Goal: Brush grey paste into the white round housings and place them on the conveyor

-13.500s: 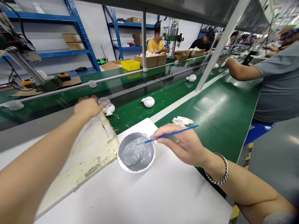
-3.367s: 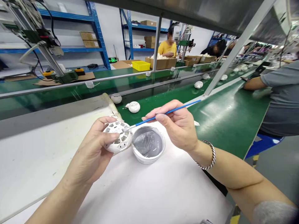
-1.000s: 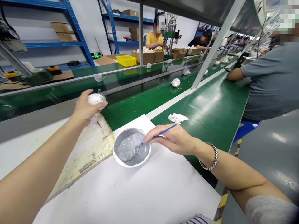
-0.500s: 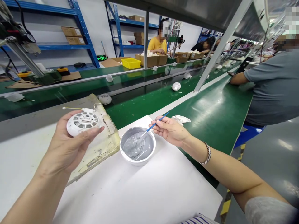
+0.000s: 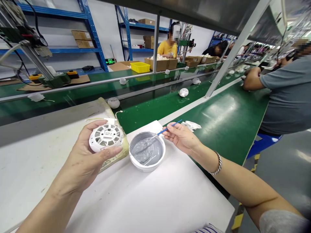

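My left hand grips a round white plastic housing by its edges, thumb along the near side. Its vented face with ring-like slots and a central label is turned up toward me, and a white lead sticks out at its top. Between the fingertips of my right hand is a thin blue-handled brush. The brush's far end reaches into a white bowl of thick grey paste; its tip is hard to make out against the paste. The bowl stands on a white sheet, just right of the housing.
A worn pale board lies left of the bowl. Crumpled white paper rests on the green bench. More white housings sit along the green line beyond. A slanted post rises ahead; a co-worker in grey sits at right.
My left hand has brought the housing to the right, closer to the bowl. The brush lies at a flatter angle over the bowl. The whole view has shifted slightly.
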`<state>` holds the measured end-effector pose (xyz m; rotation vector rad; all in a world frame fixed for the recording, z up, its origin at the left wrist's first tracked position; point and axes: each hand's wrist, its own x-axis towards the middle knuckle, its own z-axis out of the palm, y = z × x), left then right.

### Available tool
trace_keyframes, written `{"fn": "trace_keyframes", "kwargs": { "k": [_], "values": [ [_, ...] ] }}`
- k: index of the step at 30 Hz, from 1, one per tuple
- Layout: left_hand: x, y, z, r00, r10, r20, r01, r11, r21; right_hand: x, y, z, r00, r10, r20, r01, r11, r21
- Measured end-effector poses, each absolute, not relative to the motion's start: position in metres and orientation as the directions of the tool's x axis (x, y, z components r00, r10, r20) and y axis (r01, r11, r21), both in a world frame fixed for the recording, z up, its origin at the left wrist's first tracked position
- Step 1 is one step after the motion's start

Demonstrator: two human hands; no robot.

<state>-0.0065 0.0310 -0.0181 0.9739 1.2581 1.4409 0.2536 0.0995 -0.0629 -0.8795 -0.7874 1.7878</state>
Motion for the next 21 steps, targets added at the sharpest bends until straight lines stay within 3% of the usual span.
{"fn": "trace_keyframes", "kwargs": {
  "k": [4, 9, 15, 21],
  "values": [
    [-0.01, 0.026, -0.011, -0.177, 0.975, -0.134, -0.213, 0.095, 0.973, 0.254, 0.098, -0.063, -0.302, 0.936, -0.183, -0.461, -0.311, -0.831],
    [-0.01, 0.025, -0.011, -0.17, 0.973, -0.156, -0.177, 0.126, 0.976, 0.255, 0.096, -0.062, -0.301, 0.941, -0.151, -0.456, -0.282, -0.844],
    [-0.008, 0.028, -0.008, -0.261, 0.941, -0.216, -0.326, 0.125, 0.937, 0.253, 0.095, -0.06, -0.284, 0.942, -0.178, -0.487, -0.301, -0.82],
    [-0.011, 0.025, -0.001, -0.25, 0.94, -0.234, -0.374, 0.129, 0.918, 0.252, 0.095, -0.057, -0.27, 0.94, -0.209, -0.522, -0.326, -0.788]
  ]
}}
